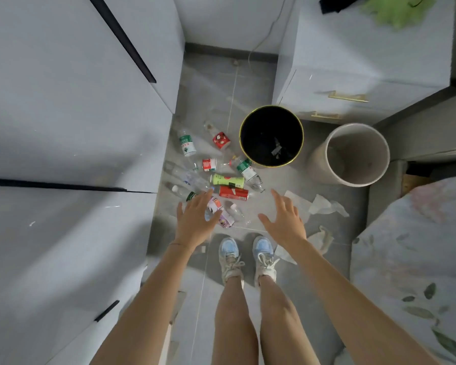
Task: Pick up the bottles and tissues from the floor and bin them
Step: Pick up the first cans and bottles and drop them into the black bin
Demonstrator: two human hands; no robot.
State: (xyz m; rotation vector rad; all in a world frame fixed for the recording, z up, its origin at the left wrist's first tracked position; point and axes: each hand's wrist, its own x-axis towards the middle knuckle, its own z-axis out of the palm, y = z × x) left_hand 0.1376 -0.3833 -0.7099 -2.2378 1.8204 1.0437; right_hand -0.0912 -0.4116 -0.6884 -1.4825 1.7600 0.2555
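Several empty bottles and cans lie scattered on the grey tiled floor: a green-labelled bottle [187, 143], a red can [233, 193], a light green bottle [228, 180] and a pink-labelled carton [223, 217]. White tissues [324, 206] lie crumpled to the right. A black bin [271, 114] with a gold rim stands behind the litter, and a beige bin [353, 133] stands to its right. My left hand [195, 219] hovers open above the pink carton. My right hand [284, 219] is open above the floor, beside the tissues. Both hold nothing.
White cabinets [77, 114] wall the left side, and a white drawer unit [353, 75] stands at the back right. A bed with a floral cover [419, 246] fills the right. My feet in pale sneakers [248, 256] stand just behind the litter. More tissues [323, 237] lie by my right foot.
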